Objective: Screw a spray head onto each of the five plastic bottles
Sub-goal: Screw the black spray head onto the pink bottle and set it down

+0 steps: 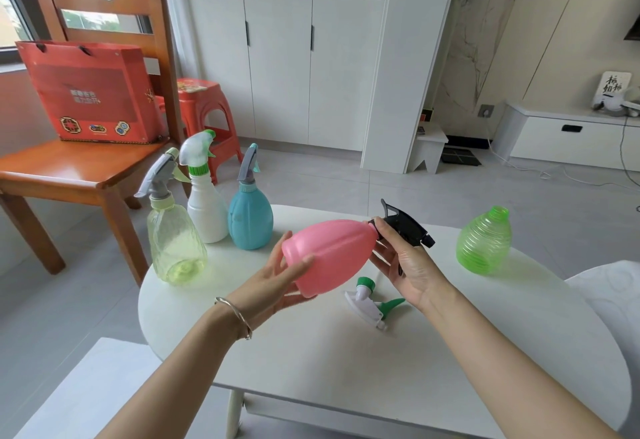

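My left hand (277,282) cradles the base of a pink bottle (329,253), which lies sideways above the white table (346,369). A black spray head (407,223) sits at the bottle's neck, and my right hand (403,265) grips it with fingers and thumb. At the table's left stand three bottles with heads on: a clear yellowish bottle (175,241), a white bottle (206,206) and a blue bottle (250,216). A green ribbed bottle (484,242) stands at the right with its neck bare. On the table under the pink bottle lies a loose white and green spray head (372,301).
A wooden chair (79,164) with a red gift bag (90,92) stands left of the table. Behind it is a red plastic stool (207,109). White cabinets (280,67) line the back wall. A pale cushion (613,300) lies at the right edge.
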A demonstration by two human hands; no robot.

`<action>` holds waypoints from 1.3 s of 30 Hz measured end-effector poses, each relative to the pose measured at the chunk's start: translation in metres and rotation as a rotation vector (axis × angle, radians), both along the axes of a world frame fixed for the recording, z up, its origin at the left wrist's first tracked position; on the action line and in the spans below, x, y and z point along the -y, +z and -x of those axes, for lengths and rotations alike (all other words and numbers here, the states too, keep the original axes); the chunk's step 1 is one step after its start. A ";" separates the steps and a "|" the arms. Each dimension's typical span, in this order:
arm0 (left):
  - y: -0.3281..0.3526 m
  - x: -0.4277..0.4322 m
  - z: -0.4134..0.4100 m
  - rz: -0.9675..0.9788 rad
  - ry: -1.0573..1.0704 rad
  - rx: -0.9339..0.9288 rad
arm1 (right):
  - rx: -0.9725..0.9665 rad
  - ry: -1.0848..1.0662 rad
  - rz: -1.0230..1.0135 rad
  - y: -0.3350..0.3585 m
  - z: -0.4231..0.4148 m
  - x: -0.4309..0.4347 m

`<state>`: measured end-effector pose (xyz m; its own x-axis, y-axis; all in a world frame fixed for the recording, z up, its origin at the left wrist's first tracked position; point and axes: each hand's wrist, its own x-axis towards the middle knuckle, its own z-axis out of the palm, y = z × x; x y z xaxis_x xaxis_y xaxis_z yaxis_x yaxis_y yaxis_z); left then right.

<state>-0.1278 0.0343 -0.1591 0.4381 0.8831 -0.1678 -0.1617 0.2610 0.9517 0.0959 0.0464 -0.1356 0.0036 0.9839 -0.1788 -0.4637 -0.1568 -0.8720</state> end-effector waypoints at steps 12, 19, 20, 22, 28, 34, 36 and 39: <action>0.004 0.001 -0.002 0.145 0.006 0.175 | -0.014 0.007 -0.007 0.001 -0.001 0.001; 0.000 -0.001 -0.002 0.212 0.023 0.245 | -0.066 -0.024 0.011 0.000 -0.001 0.000; 0.002 0.000 -0.001 0.310 -0.007 0.293 | -0.083 -0.013 0.006 -0.001 -0.002 0.000; 0.000 0.002 -0.001 0.438 -0.076 0.280 | -0.062 0.041 -0.020 0.000 0.001 0.001; 0.001 0.001 0.000 0.069 0.019 0.202 | -0.089 0.007 -0.002 -0.001 0.001 -0.001; 0.001 0.006 0.002 0.358 -0.201 0.178 | -0.061 0.050 -0.010 0.001 0.001 -0.001; 0.002 0.009 -0.002 0.345 -0.185 0.165 | -0.038 0.069 -0.047 0.003 -0.003 -0.002; 0.004 0.013 -0.003 0.194 -0.164 0.113 | -0.007 0.110 -0.078 0.005 -0.006 -0.003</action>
